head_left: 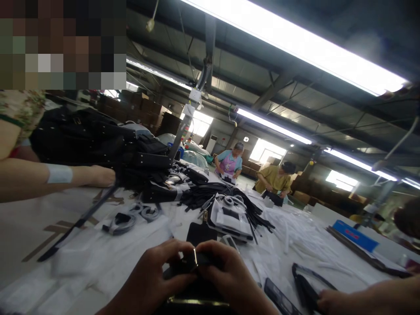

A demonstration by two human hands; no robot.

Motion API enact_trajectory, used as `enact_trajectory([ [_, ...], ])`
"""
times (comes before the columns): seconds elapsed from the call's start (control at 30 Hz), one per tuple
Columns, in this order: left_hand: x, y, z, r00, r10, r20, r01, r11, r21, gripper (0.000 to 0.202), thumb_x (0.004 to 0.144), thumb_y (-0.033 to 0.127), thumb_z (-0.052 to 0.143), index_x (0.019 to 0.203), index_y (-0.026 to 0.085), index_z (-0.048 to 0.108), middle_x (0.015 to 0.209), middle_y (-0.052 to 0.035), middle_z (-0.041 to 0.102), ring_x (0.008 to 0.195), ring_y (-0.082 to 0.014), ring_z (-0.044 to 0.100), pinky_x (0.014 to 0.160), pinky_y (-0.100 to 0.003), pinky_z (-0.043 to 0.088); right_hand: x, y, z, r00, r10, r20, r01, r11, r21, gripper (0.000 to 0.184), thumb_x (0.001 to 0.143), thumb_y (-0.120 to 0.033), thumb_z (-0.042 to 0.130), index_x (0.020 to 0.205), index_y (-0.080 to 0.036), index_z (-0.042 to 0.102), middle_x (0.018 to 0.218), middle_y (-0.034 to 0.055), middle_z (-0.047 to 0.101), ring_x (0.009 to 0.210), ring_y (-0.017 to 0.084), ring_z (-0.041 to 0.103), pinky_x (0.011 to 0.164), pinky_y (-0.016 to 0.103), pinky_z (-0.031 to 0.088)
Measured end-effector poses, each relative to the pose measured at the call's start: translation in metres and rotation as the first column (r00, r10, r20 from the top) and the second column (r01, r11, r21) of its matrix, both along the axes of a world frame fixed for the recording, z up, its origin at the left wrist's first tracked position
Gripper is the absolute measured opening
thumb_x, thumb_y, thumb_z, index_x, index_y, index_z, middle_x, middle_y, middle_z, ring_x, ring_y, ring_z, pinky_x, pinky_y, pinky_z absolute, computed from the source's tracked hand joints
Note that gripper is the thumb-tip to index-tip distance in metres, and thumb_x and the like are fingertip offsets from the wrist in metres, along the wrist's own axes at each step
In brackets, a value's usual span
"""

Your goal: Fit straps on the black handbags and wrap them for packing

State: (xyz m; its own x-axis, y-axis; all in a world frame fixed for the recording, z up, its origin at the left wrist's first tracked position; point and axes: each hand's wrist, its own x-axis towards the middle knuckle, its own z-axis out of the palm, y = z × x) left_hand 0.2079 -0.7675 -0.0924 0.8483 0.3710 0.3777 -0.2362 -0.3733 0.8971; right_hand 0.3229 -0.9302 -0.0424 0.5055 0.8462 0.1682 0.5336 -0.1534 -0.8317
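Note:
At the lower middle, my left hand (154, 271) and my right hand (226, 269) meet, fingers and thumbs pinched on a black strap (205, 258). A thin gold metal piece (195, 257) shows upright on the strap between my fingertips; I cannot make out its exact kind. Just below my hands lies a black item with a gold zipper (198, 302), mostly hidden by them. A flat black panel (197, 232) lies on the table just beyond my fingers.
A co-worker's hand (103, 176) grips a long black strap at left, by a heap of black bags (82, 135). Another person's hand (331, 299) touches a black strap loop at right. White packets (229, 216), black straps (213, 194) and a blue box (354, 235) lie on the table.

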Motion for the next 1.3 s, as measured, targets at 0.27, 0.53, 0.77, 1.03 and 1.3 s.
enact_trajectory([
  [0.27,-0.011,0.008,0.004,0.986,-0.159,-0.044,0.143,0.958,-0.247,0.028,0.073,0.018,0.073,0.099,0.025,0.069,0.093,0.0004,0.075,0.095,-0.0249,0.071,0.085,-0.031,0.054,-0.003,0.001,0.008,0.999,0.048,0.0,-0.047,0.999,-0.021,0.032,0.08,-0.033,0.076,0.109,-0.022,0.071,0.096,0.0017,0.071,0.091,0.021,0.065,0.079,0.027,0.049],
  [0.53,-0.013,0.021,-0.003,0.935,-0.354,0.026,0.338,0.866,-0.369,0.02,0.079,0.03,0.076,0.095,0.022,0.066,0.085,0.0008,0.072,0.084,-0.0203,0.068,0.075,-0.028,0.05,-0.004,0.008,-0.001,0.978,0.109,0.178,-0.082,0.985,-0.149,0.031,0.072,-0.029,0.084,0.101,-0.025,0.074,0.082,-0.0046,0.071,0.074,0.014,0.062,0.065,0.019,0.044],
  [0.77,-0.008,0.021,-0.022,0.953,-0.292,0.078,0.283,0.775,-0.565,0.046,0.072,0.06,0.079,0.094,0.021,0.067,0.081,-0.0001,0.07,0.077,-0.0197,0.066,0.071,-0.028,0.05,-0.001,0.007,-0.008,0.937,0.108,0.332,-0.047,0.982,-0.185,0.03,0.074,-0.034,0.083,0.101,-0.023,0.075,0.08,-0.0027,0.07,0.07,0.014,0.061,0.064,0.022,0.042],
  [1.03,-0.014,0.008,0.001,0.981,-0.177,-0.079,0.152,0.954,-0.257,0.042,0.067,0.023,0.08,0.106,0.026,0.067,0.088,0.0016,0.07,0.088,-0.0244,0.067,0.08,-0.031,0.051,0.002,0.003,-0.003,0.995,0.007,0.103,-0.001,0.998,-0.06,0.039,0.068,-0.024,0.087,0.105,-0.026,0.074,0.086,-0.0019,0.074,0.079,0.018,0.067,0.071,0.024,0.049],
  [1.3,-0.016,-0.009,0.021,0.997,-0.04,-0.061,0.046,0.994,0.101,0.038,0.066,0.016,0.082,0.098,0.031,0.07,0.102,0.0038,0.073,0.088,-0.0214,0.067,0.082,-0.027,0.051,0.001,-0.003,-0.003,0.985,0.088,-0.147,-0.09,0.996,-0.006,0.041,0.069,-0.007,0.07,0.109,-0.018,0.068,0.086,-0.0001,0.073,0.079,0.016,0.067,0.067,0.022,0.046],
])
